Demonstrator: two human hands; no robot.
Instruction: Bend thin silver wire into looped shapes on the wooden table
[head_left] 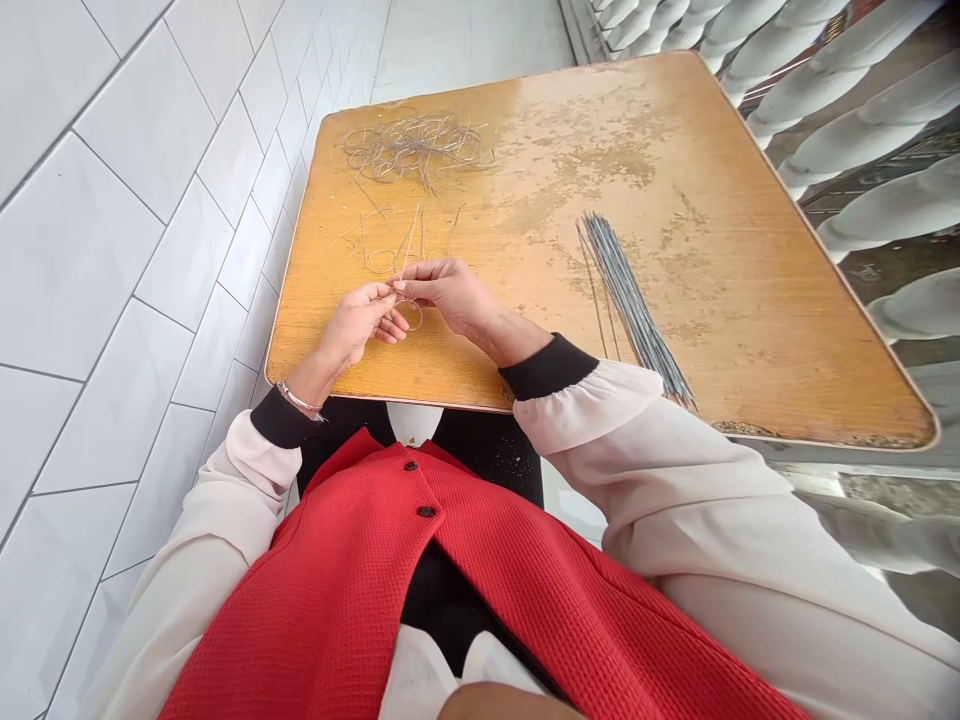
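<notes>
My left hand (358, 325) and my right hand (442, 295) meet at the middle of the near table edge, their fingertips pinching a thin grey wire (409, 262). One end of this wire rises toward the far side of the table, and a small loop (411, 316) hangs below my fingers. Several loose wire pieces (375, 255) lie just beyond my hands. Farther back sits a tangled heap of thin wire (414, 147). To my right lies a bundle of straight grey rods (631, 300), out of reach of my fingertips.
The worn, orange wooden tabletop (720, 240) has a tiled white wall (150, 250) along its left side. A row of white balusters (847, 110) runs beyond its right edge. A metal bangle (298, 399) circles my left wrist.
</notes>
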